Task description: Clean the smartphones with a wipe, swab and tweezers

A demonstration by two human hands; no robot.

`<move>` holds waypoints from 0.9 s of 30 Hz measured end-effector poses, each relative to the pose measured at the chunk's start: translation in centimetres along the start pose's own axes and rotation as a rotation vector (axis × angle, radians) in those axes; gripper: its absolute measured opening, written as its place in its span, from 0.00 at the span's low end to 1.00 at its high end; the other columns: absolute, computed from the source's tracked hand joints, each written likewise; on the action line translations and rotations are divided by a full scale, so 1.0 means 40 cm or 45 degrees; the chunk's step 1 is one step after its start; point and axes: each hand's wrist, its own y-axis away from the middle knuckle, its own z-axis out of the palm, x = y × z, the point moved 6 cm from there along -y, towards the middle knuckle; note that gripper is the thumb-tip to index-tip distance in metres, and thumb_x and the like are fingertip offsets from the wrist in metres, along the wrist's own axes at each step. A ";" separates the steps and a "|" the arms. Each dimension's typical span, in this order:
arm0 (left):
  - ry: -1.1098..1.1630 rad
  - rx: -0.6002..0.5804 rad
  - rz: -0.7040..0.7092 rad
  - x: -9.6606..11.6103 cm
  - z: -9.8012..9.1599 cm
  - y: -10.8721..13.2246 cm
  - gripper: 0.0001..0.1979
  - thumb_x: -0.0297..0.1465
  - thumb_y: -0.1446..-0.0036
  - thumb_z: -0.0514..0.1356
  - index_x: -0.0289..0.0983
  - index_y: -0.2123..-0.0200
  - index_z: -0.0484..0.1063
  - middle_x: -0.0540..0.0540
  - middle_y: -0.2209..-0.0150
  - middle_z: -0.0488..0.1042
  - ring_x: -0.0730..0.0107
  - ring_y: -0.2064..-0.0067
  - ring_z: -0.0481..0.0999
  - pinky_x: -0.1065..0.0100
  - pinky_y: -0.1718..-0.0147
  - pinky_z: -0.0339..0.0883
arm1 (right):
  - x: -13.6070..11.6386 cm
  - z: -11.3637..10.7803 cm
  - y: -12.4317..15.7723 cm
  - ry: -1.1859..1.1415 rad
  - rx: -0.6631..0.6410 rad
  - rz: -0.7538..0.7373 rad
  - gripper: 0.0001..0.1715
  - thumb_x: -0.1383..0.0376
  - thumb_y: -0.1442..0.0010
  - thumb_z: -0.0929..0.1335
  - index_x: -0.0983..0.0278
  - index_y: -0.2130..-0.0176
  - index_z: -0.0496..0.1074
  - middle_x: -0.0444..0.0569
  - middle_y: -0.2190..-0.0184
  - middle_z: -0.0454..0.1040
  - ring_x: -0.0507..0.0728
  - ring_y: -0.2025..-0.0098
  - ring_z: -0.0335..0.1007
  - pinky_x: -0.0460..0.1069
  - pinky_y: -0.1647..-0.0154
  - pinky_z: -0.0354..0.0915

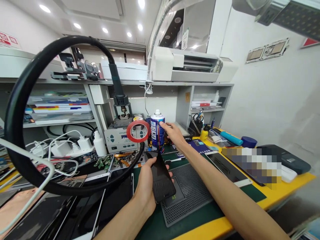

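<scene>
A black phone [162,180] lies in my left hand [146,180], its dark glass side up, with the thumb along one edge and fingertips showing at the other. Beyond it, my right hand [172,131] reaches to a blue spray can [154,133] with a white cap. The fingers touch or nearly touch the can's right side; whether they grip it I cannot tell. A roll of red tape [129,130] is just left of the can. Below my right forearm lies a grey perforated mat [192,190] on the green work mat [155,226].
A thick black hose [15,130] loops over the left side. Phones and tablets, chargers and a white bottle [99,144] stand or lie at the left. A white-framed tablet [225,166], a yellow bottle [204,134] and a dark case [287,156] are at the right.
</scene>
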 end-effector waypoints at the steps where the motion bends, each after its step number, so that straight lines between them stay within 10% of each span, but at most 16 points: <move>1: 0.000 0.000 0.003 0.001 0.001 0.001 0.17 0.41 0.43 0.57 0.31 0.60 0.71 0.39 0.65 0.76 0.59 0.71 0.77 0.57 0.69 0.75 | -0.003 0.009 -0.001 -0.023 -0.020 0.006 0.43 0.41 0.47 0.68 0.66 0.44 0.67 0.58 0.46 0.72 0.65 0.48 0.72 0.52 0.57 0.71; 27: -0.062 0.106 0.001 0.020 0.000 0.015 0.21 0.41 0.43 0.57 0.27 0.58 0.73 0.34 0.66 0.76 0.58 0.71 0.77 0.58 0.69 0.75 | 0.066 0.035 0.008 0.114 -0.613 -0.222 0.44 0.60 0.55 0.78 0.64 0.43 0.63 0.55 0.50 0.74 0.62 0.50 0.73 0.57 0.49 0.70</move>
